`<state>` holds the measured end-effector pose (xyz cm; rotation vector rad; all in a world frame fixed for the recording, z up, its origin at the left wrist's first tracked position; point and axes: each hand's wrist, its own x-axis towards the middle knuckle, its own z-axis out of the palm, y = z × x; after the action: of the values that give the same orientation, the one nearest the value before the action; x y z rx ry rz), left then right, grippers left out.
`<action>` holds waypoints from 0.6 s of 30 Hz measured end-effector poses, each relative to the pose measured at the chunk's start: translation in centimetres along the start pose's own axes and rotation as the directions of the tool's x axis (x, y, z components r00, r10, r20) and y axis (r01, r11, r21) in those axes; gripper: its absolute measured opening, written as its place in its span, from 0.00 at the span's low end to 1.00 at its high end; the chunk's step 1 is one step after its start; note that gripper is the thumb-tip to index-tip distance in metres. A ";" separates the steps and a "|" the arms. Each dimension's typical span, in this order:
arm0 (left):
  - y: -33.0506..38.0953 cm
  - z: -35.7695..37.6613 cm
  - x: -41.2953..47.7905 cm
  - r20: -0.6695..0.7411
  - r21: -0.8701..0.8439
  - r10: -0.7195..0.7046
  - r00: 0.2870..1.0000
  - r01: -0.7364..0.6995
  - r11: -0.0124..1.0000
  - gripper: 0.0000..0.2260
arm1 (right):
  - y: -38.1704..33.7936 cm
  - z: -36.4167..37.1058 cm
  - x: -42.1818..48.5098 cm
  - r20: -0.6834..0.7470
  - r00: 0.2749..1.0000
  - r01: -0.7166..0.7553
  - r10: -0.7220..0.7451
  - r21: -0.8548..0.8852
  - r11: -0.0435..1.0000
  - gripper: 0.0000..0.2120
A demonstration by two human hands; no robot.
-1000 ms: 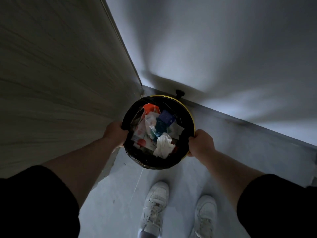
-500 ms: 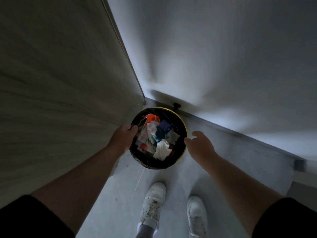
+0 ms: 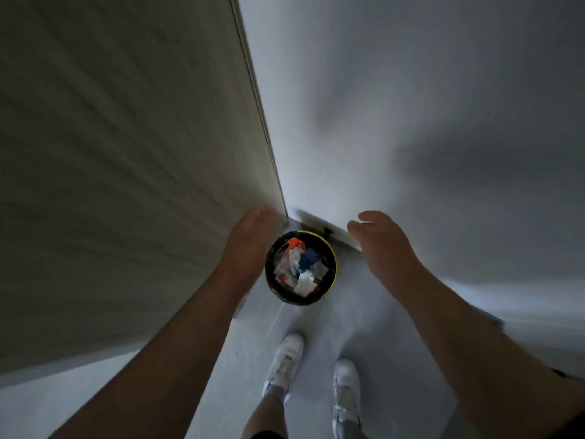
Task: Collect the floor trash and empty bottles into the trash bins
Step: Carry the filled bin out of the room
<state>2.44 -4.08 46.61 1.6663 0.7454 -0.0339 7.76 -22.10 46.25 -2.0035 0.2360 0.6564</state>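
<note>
Head camera looked straight down for me into a dim corner, where the trash bin [image 3: 334,264] stood on the grey floor [image 3: 319,324]. It was a round one with a yellow rim and a black liner, just beside the wood-grain panel [image 3: 126,185] on the left and close to the pale wall [image 3: 411,122] at the far side. I could see it packed with crumpled trash [image 3: 302,275]: white paper, an orange scrap, something blue. Both bare arms reached out above it, one to each side, neither hand on its rim. The right hand [image 3: 380,242] was slack and spread, thumb apart from the fingers, holding nothing. The left hand [image 3: 250,239] hung in front of the panel with its back to me. Blur smeared it, so I could not tell whether its fingers were straight or curled, and I saw nothing in it. Nearer to me, two white shoes [image 3: 285,359] stood on the floor, toes toward the bin. A small black knob [image 3: 327,231] showed just behind the bin's far rim.
</note>
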 end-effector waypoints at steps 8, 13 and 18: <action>8.5 -5.4 -11.5 -0.044 -0.142 0.121 0.992 -0.127 0.982 0.07 | -7.5 -5.3 -11.2 0.058 0.989 0.131 -0.133 0.042 0.991 0.16; 11.9 -8.9 -19.0 -0.137 -0.130 0.221 0.966 -0.238 0.962 0.22 | -11.0 -7.3 -17.6 0.171 0.950 0.259 -0.262 0.044 0.965 0.14; 12.6 -12.1 -25.6 -0.279 -0.132 0.261 0.924 -0.306 0.943 0.24 | -14.0 -7.4 -22.2 0.299 0.869 0.412 -0.395 0.007 0.911 0.09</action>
<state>-16.24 -5.37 71.36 1.6123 0.6699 0.4510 -2.24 -23.70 71.61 -1.8962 -0.3800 0.6814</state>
